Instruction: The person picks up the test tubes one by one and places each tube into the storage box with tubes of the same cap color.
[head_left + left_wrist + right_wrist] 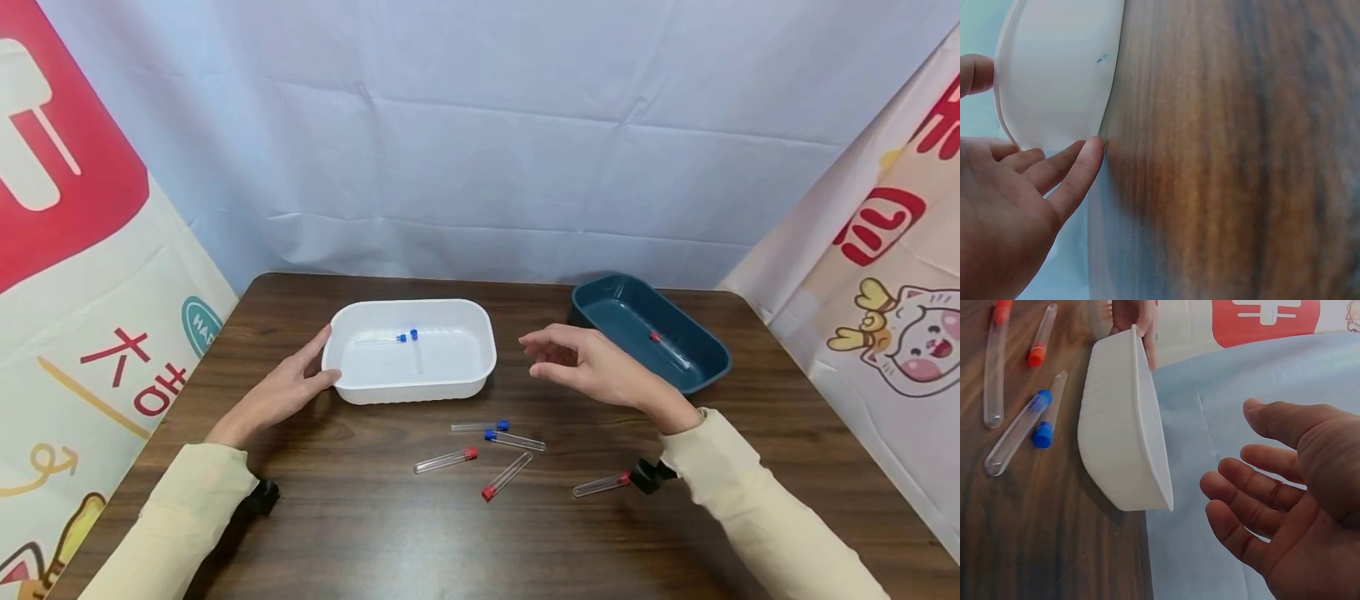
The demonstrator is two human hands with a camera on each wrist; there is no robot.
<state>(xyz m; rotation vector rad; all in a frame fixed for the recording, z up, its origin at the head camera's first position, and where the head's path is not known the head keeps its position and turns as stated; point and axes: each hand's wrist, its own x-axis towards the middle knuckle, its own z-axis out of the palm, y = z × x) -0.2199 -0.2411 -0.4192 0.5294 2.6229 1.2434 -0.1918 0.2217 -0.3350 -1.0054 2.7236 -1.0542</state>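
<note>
Fingers and thumb spread around the left end of a white plastic tub point(412, 392), my left hand point(288, 387) touches its outside. The left wrist view shows those fingertips against the tub point(1054, 94). Inside lie two test tubes with blue caps point(401, 338). To the right of the tub, my right hand point(588, 362) hovers above the table, fingers loosely bent with nothing in them. Nearest in front are two blue-capped test tubes point(521, 441), crossing closely. Three red-capped test tubes point(508, 475) lie loose on the tabletop, one beside the right wrist.
A dark blue tub point(708, 367) stands at the back right, partly behind the right forearm, with a red-capped tube point(667, 348) inside. The wooden table point(360, 533) ends at a pale cloth backdrop point(487, 167). Printed cloths hang on both sides.
</note>
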